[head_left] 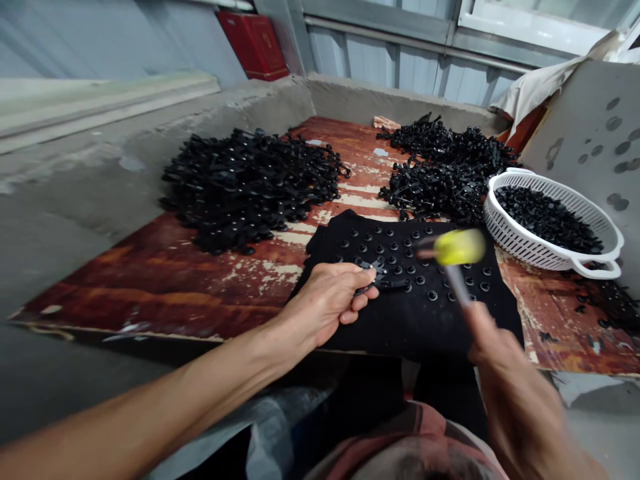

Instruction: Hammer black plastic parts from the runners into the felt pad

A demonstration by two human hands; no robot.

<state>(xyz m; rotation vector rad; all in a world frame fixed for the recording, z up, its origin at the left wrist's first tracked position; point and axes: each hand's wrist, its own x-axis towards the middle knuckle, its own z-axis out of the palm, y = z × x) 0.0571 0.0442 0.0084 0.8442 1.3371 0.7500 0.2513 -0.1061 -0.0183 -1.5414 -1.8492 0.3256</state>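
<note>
My left hand (337, 297) is closed, thumb and fingers pinching a small black branched part (383, 272) against the black cloth (373, 327). Rows of small round black pieces (433, 295) stand on that cloth beyond and beside the pinched part. In my right hand (515, 373) is the pale handle of a mallet (459, 247) with a bright yellow head. The mallet is smeared by motion and hangs over the right part of the cloth, to the right of my left hand. My fingers partly hide the black part.
Left of the cloth lies a big heap of black parts (250, 180); more heaps (445, 167) lie at the back right. A white plastic basket (537, 248) of small black pieces stands at right on the worn red-brown board (200, 283). A red box-like object (254, 43) leans at the wall.
</note>
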